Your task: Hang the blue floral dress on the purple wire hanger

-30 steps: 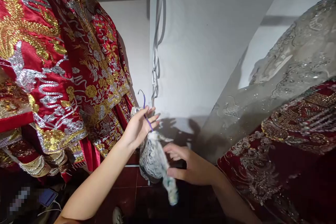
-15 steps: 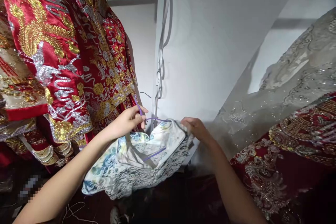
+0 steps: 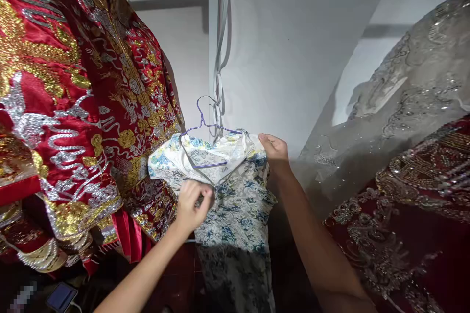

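Observation:
A white dress with a blue and green floral print [image 3: 235, 205] hangs on a thin purple wire hanger [image 3: 205, 129] in front of me. My left hand [image 3: 193, 203] pinches the fabric just below the neckline. At the dress's right shoulder, my right hand [image 3: 274, 148] grips the fabric at the end of the hanger. The hanger's hook points up beside a white strap [image 3: 220, 58] that hangs down the wall corner. The skirt of the dress hangs straight down between my arms.
Red garments with heavy gold and silver embroidery [image 3: 73, 98] hang close on the left. A sheer beaded veil [image 3: 396, 107] and a dark red beaded gown [image 3: 404, 225] crowd the right. A white wall [image 3: 290, 49] is behind. A phone [image 3: 61, 296] lies on the floor.
The dress went from a bunched bundle to spread open on the hanger, then lifted upright. My left hand dropped from the hook to the neckline fabric; my right hand moved to the shoulder.

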### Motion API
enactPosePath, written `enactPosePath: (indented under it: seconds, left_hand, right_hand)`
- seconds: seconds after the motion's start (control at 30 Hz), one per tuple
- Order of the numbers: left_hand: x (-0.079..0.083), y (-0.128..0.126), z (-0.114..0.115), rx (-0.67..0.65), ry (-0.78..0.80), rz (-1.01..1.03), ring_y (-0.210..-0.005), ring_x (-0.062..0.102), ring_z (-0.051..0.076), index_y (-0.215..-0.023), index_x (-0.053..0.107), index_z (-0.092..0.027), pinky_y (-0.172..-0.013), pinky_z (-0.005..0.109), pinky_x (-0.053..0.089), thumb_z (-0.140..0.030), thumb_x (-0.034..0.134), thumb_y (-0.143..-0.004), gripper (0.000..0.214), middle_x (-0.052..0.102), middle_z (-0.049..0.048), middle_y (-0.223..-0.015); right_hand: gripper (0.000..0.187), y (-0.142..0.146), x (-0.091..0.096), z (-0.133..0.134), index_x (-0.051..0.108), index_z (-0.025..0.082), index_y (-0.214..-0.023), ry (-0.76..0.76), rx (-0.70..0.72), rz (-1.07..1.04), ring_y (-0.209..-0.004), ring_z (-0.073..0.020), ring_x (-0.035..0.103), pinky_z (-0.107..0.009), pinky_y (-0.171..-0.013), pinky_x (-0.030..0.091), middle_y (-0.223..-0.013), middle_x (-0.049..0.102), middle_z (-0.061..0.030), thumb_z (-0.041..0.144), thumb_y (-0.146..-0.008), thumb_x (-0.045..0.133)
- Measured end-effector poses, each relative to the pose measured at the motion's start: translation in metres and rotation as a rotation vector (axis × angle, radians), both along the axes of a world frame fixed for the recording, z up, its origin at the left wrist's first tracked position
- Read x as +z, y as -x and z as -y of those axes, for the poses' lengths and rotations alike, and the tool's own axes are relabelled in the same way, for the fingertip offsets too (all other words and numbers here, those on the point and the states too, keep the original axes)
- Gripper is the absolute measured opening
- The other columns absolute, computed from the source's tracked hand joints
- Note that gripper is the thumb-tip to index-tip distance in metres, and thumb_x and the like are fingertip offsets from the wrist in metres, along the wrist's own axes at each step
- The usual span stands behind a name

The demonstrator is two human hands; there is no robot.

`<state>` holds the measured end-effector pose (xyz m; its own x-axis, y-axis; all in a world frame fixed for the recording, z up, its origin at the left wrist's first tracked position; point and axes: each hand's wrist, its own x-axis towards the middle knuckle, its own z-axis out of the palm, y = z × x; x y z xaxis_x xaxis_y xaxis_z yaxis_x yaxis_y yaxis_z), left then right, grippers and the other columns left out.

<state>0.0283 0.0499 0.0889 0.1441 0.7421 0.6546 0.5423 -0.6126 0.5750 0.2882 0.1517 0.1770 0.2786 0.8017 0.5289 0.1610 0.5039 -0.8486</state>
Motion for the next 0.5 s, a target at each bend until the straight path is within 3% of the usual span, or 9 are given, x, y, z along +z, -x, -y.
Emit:
enactPosePath:
  seconds: [0.07, 0.13, 0.2, 0.3, 0.4, 0.5]
  left_hand:
    - [-0.021, -0.012, -0.002, -0.099, 0.097, 0.029, -0.079, 0.061, 0.025, -0.109, 0.059, -0.029, -0.077, 0.042, 0.047, -0.034, 0.051, -0.094, 0.018, 0.064, 0.0047, -0.081]
    - [-0.028, -0.019, -0.008, -0.163, 0.215, 0.085, -0.077, 0.062, 0.023, -0.141, 0.039, -0.029, -0.073, 0.038, 0.048, -0.035, 0.049, -0.096, 0.046, 0.065, 0.0039, -0.086]
    - [-0.026, -0.021, -0.019, -0.165, 0.291, 0.113, -0.073, 0.063, 0.021, -0.152, 0.017, -0.028, -0.069, 0.034, 0.048, -0.036, 0.045, -0.098, 0.062, 0.065, 0.0040, -0.092]
    - [-0.018, -0.017, -0.033, -0.114, 0.305, 0.060, -0.068, 0.062, 0.019, -0.151, 0.017, -0.027, -0.066, 0.033, 0.047, -0.037, 0.042, -0.099, 0.058, 0.065, 0.0055, -0.100]
    - [-0.019, -0.013, -0.037, -0.042, 0.262, -0.075, -0.079, 0.064, 0.022, -0.139, 0.038, -0.028, -0.071, 0.034, 0.048, -0.036, 0.040, -0.100, 0.040, 0.064, 0.0072, -0.106]
    - [-0.031, -0.015, -0.029, 0.026, 0.222, -0.219, -0.092, 0.064, 0.027, -0.118, 0.055, -0.026, -0.076, 0.038, 0.048, -0.034, 0.040, -0.100, 0.025, 0.064, 0.0083, -0.100]
  right_hand:
    - [0.045, 0.004, 0.004, -0.005, 0.064, 0.020, -0.072, -0.022, -0.037, -0.015, -0.074, -0.0204, 0.059, -0.029, -0.065, 0.047, -0.069, 0.059, -0.0024, 0.064, -0.076, 0.066]
    - [0.044, 0.006, 0.007, -0.011, 0.064, 0.019, -0.070, -0.046, -0.069, -0.046, -0.078, -0.0214, 0.061, -0.030, -0.068, 0.048, -0.070, 0.060, -0.0024, 0.064, -0.073, 0.068]
    - [0.044, 0.005, 0.006, -0.011, 0.064, 0.019, -0.072, -0.043, -0.087, -0.089, -0.081, -0.0224, 0.063, -0.030, -0.071, 0.050, -0.072, 0.062, -0.0029, 0.063, -0.072, 0.069]
    - [0.043, -0.004, -0.008, 0.003, 0.066, 0.019, -0.079, 0.034, -0.077, -0.161, -0.079, -0.0230, 0.065, -0.030, -0.066, 0.051, -0.074, 0.066, -0.0036, 0.063, -0.075, 0.067]
    - [0.043, -0.015, -0.031, 0.024, 0.066, 0.020, -0.082, 0.130, -0.039, -0.188, -0.069, -0.0227, 0.065, -0.029, -0.055, 0.049, -0.071, 0.067, -0.0035, 0.063, -0.079, 0.063]
    - [0.040, -0.022, -0.046, 0.034, 0.067, 0.021, -0.082, 0.176, -0.040, -0.194, -0.066, -0.0222, 0.065, -0.029, -0.052, 0.048, -0.072, 0.069, -0.0029, 0.061, -0.080, 0.063]
